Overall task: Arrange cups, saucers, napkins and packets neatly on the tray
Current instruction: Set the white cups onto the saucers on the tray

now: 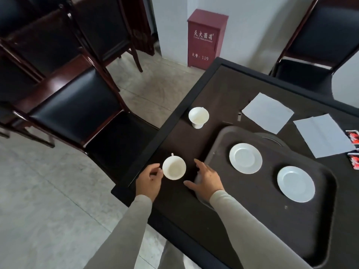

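Observation:
Near the table's left edge stands a white cup (pixel 174 167), upright, its handle pointing away from me. My left hand (pixel 149 180) has its fingertips closed on the cup's left rim. My right hand (pixel 206 181) is open, fingers spread, resting on the left rim of the dark tray (pixel 252 210). Two white saucers (pixel 245 158) (pixel 295 184) lie on the tray. A second white cup (pixel 198 116) stands farther back on the table. Two white napkins (pixel 268 112) (pixel 323 135) lie flat beyond the tray. Red packets (pixel 352 137) (pixel 354 161) sit at the right edge.
The dark table (pixel 194 144) has a raised border. A black-seated chair (pixel 73 109) stands close to its left side, with more chairs behind it. Another chair (pixel 314 45) is at the far side. A red fire-extinguisher box (pixel 206 37) stands against the wall.

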Demonstrator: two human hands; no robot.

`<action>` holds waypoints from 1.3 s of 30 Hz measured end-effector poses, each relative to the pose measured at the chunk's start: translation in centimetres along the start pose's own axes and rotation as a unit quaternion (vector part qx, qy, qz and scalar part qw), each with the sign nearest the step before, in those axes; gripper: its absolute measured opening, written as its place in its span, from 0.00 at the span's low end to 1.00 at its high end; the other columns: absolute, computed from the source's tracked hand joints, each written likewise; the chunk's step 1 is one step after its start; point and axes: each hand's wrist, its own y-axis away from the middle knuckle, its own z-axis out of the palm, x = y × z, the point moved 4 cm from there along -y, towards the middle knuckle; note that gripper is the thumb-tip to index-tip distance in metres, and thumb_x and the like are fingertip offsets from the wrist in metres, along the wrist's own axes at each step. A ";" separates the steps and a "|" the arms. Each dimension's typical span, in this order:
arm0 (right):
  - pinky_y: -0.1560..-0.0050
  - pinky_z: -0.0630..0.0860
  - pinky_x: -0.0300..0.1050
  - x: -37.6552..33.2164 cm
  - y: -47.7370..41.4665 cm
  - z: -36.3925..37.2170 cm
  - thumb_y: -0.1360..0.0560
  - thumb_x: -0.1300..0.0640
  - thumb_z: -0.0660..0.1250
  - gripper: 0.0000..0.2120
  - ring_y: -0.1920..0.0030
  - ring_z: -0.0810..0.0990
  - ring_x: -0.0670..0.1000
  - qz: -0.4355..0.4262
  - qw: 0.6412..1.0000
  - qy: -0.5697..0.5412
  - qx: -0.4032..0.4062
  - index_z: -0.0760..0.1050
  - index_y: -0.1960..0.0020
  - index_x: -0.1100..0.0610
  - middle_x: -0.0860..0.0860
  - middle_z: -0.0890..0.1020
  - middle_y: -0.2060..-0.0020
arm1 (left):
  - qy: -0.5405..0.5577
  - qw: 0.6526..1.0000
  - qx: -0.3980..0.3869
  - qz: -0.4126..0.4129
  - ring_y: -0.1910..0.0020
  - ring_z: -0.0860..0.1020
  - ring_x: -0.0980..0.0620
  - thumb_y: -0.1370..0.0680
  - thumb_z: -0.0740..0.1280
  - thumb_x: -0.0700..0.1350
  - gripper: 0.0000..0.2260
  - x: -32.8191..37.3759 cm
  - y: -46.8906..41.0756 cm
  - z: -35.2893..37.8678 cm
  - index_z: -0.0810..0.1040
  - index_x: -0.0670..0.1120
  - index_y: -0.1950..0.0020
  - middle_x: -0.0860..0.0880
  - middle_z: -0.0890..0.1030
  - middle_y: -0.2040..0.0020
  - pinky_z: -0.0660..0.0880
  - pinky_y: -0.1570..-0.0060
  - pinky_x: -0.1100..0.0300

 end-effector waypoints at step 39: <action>0.47 0.78 0.38 2.6 3.3 -7.6 0.42 0.43 0.75 0.36 0.47 0.80 0.43 0.097 0.953 -0.179 0.224 0.65 0.37 0.37 0.39 0.79 0.48 | 0.063 0.956 -0.285 0.033 0.41 0.78 0.55 0.21 0.68 0.56 0.22 10.1 -2.3 13.3 0.74 0.55 0.28 0.55 0.78 0.34 0.84 0.51 0.53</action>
